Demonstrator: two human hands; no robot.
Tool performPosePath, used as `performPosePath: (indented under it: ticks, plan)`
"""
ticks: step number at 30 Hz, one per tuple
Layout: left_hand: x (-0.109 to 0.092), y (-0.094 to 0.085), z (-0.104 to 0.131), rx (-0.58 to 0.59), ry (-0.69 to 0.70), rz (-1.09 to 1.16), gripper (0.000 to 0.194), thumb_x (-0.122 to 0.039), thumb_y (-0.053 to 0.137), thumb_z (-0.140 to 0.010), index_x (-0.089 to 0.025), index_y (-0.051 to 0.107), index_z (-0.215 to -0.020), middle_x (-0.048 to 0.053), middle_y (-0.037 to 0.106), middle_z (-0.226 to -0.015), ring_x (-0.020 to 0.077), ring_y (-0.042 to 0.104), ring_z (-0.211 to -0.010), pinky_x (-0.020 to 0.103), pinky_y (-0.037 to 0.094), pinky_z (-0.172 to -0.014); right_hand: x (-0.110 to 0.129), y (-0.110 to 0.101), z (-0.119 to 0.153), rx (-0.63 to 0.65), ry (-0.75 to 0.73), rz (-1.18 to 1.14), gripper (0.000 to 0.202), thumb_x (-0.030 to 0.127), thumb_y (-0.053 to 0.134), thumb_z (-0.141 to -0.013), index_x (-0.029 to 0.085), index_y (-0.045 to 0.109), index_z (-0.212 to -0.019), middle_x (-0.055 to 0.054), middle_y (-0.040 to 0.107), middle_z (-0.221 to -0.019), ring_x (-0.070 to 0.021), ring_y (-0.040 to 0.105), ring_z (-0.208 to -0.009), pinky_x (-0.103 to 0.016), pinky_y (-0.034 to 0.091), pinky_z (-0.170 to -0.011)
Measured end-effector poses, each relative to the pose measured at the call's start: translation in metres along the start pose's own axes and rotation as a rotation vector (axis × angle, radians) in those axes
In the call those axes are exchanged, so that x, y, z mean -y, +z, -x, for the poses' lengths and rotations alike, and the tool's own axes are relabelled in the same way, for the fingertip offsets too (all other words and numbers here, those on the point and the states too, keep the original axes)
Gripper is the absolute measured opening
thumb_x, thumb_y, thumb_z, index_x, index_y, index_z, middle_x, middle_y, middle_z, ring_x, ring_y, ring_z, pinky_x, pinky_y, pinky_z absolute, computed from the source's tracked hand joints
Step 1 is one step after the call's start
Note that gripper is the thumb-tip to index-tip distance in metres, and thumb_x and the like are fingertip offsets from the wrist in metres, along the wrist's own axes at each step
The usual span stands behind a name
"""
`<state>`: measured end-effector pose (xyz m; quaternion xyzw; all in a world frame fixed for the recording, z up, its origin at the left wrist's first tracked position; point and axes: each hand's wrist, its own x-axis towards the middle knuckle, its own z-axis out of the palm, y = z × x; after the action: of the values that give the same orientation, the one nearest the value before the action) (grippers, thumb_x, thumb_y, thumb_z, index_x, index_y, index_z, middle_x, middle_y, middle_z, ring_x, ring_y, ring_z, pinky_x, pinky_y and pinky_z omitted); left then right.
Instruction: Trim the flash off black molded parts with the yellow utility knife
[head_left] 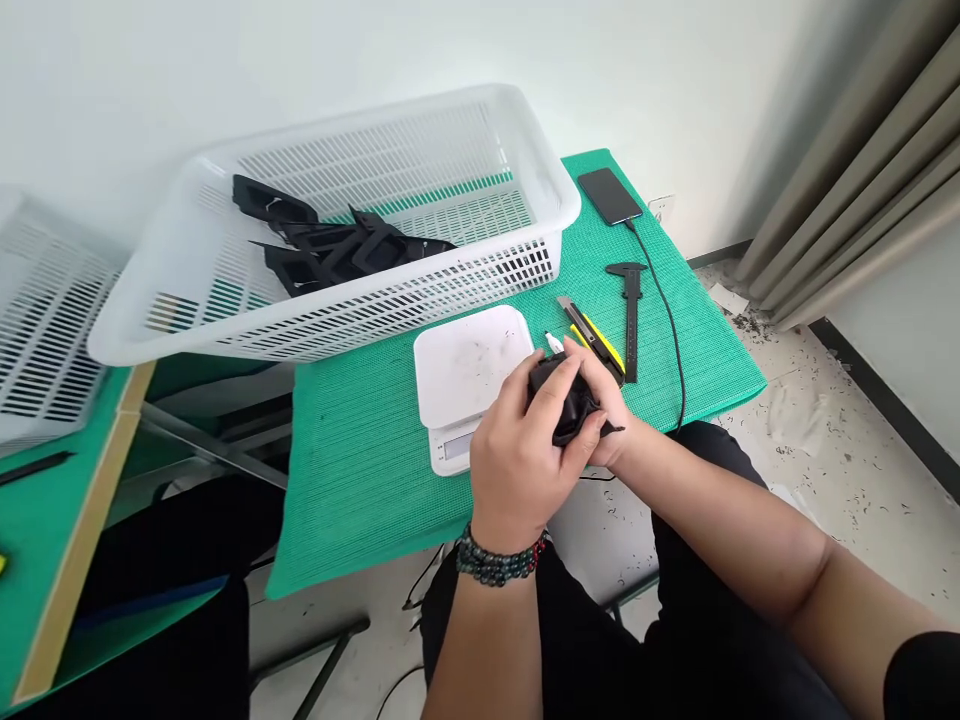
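Both of my hands are wrapped round a black moulded part (571, 402) over the front edge of the green-covered table (360, 480). My left hand (521, 440), with a beaded bracelet at the wrist, grips it from the left with thumb and fingers. From the right, my right hand (604, 390) closes on the same part, its fingertips partly hidden. Just behind the hands lies a white kitchen scale (472, 365) with its display partly covered. Close to my right hand are a yellow and black box cutter (596, 340) and a white-capped pen (554, 343).
A white plastic basket (360, 310) with several black parts (352, 240) stands at the back. Right of the cutter lie a black caliper (631, 320) and a phone (609, 195) on a cable (664, 290). A second basket (52, 310) stands at left; black scraps litter the floor.
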<state>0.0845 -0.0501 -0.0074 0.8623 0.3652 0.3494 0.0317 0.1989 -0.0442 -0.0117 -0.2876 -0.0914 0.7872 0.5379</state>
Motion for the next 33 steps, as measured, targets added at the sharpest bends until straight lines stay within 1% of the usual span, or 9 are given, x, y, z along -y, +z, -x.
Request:
performPosePath:
  ticks: [8, 13, 16, 19, 22, 24, 26, 29, 33]
  plan:
    - [0.000, -0.007, 0.002, 0.009, 0.077, -0.081, 0.045, -0.044, 0.061, -0.098, -0.026, 0.065, -0.140, 0.017, 0.059, -0.148, 0.0343, 0.068, -0.122, 0.040, 0.058, -0.093, 0.000, -0.009, -0.006, 0.089, 0.126, -0.024, 0.051, 0.078, 0.063, -0.071, 0.028, 0.053, -0.068, -0.004, 0.063, -0.068, -0.0273, 0.070, -0.085, -0.040, 0.061, -0.072]
    - [0.002, -0.012, 0.003, -0.010, 0.141, -0.049, 0.039, -0.037, 0.058, -0.100, -0.027, 0.067, -0.137, 0.016, 0.057, -0.151, 0.0321, 0.070, -0.120, 0.036, 0.060, -0.087, 0.005, -0.015, -0.007, 0.132, 0.160, -0.042, 0.050, 0.074, 0.059, -0.083, 0.025, 0.059, -0.074, -0.001, 0.063, -0.066, -0.0220, 0.072, -0.081, -0.034, 0.061, -0.075]
    - [0.007, -0.010, 0.003, -0.042, 0.120, 0.030, 0.044, -0.037, 0.056, -0.101, -0.026, 0.061, -0.143, 0.015, 0.057, -0.152, 0.0315, 0.067, -0.127, 0.038, 0.060, -0.095, 0.008, -0.014, -0.007, 0.132, 0.137, 0.033, 0.051, 0.073, 0.061, -0.086, 0.023, 0.061, -0.076, -0.001, 0.065, -0.067, -0.0204, 0.073, -0.081, -0.033, 0.060, -0.077]
    - [0.013, -0.004, 0.004, -0.084, 0.072, 0.127, 0.060, -0.045, 0.056, -0.100, -0.024, 0.045, -0.155, 0.016, 0.059, -0.149, 0.0326, 0.061, -0.134, 0.046, 0.055, -0.107, 0.007, -0.012, -0.009, 0.058, 0.014, 0.097, 0.046, 0.065, 0.067, -0.088, 0.021, 0.064, -0.076, -0.001, 0.069, -0.069, -0.0194, 0.071, -0.080, -0.031, 0.059, -0.076]
    - [0.017, 0.003, 0.006, -0.058, -0.042, 0.243, 0.073, -0.055, 0.051, -0.101, -0.020, 0.030, -0.162, 0.019, 0.056, -0.151, 0.0328, 0.055, -0.140, 0.050, 0.049, -0.114, 0.003, -0.014, -0.015, -0.008, -0.069, 0.138, 0.041, 0.057, 0.069, -0.091, 0.019, 0.066, -0.077, -0.002, 0.070, -0.070, -0.0177, 0.069, -0.076, -0.028, 0.056, -0.070]
    - [0.019, 0.007, 0.008, -0.047, -0.117, 0.337, 0.074, -0.056, 0.045, -0.102, -0.019, 0.026, -0.164, 0.020, 0.049, -0.157, 0.0324, 0.049, -0.146, 0.051, 0.044, -0.119, 0.001, -0.017, -0.018, -0.020, -0.070, 0.135, 0.038, 0.053, 0.067, -0.095, 0.018, 0.067, -0.078, -0.001, 0.069, -0.068, -0.0162, 0.066, -0.070, -0.025, 0.052, -0.063]
    - [0.019, 0.011, 0.009, -0.083, -0.152, 0.371, 0.072, -0.056, 0.043, -0.104, -0.020, 0.025, -0.164, 0.020, 0.039, -0.164, 0.0324, 0.039, -0.153, 0.052, 0.036, -0.124, 0.001, -0.018, -0.019, -0.003, -0.068, 0.099, 0.031, 0.045, 0.066, -0.097, 0.019, 0.067, -0.080, 0.001, 0.068, -0.068, -0.0145, 0.062, -0.065, -0.023, 0.050, -0.059]
    - [0.019, 0.015, 0.009, -0.095, -0.172, 0.361, 0.070, -0.052, 0.042, -0.105, -0.022, 0.024, -0.165, 0.017, 0.031, -0.169, 0.0317, 0.029, -0.158, 0.052, 0.028, -0.129, 0.002, -0.018, -0.017, 0.039, -0.090, 0.030, 0.014, 0.030, 0.064, -0.097, 0.021, 0.068, -0.087, 0.004, 0.069, -0.072, -0.0135, 0.060, -0.063, -0.023, 0.051, -0.062]
    - [0.018, 0.020, 0.009, -0.027, -0.208, 0.411, 0.069, -0.051, 0.040, -0.106, -0.023, 0.020, -0.166, 0.016, 0.033, -0.169, 0.0295, 0.034, -0.156, 0.046, 0.036, -0.125, 0.005, -0.019, -0.017, 0.033, -0.122, -0.036, 0.011, 0.016, 0.057, -0.093, 0.022, 0.067, -0.089, 0.004, 0.069, -0.072, -0.0149, 0.062, -0.064, -0.025, 0.055, -0.064]
